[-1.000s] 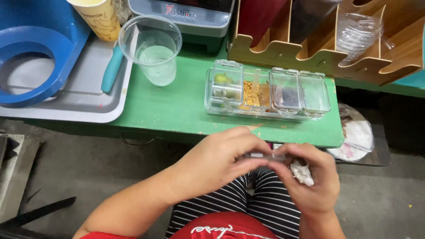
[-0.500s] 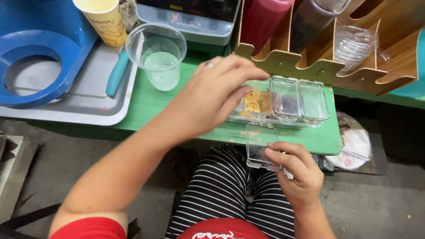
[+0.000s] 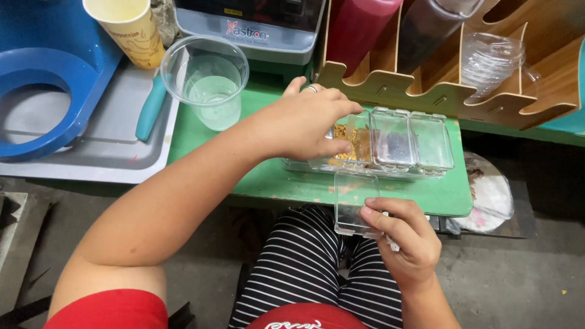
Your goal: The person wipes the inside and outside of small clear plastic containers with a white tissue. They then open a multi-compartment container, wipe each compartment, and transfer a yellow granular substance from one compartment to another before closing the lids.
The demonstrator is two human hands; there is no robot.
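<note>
At frame centre the left hand (image 3: 304, 125) curls, fingers pinched, into the clear compartment box (image 3: 390, 143) (over its yellow filling), while the right hand (image 3: 402, 234), lower right, grips a clear lid (image 3: 352, 204).

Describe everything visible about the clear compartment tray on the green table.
The clear compartment tray is a long, transparent, plastic-looking box split into side-by-side compartments, lying flat near the front edge of the green table. Two right compartments have lids shut; one holds something dark. An open one shows yellow-orange bits. The left hand covers its left part, fingers at the open compartment.
</note>
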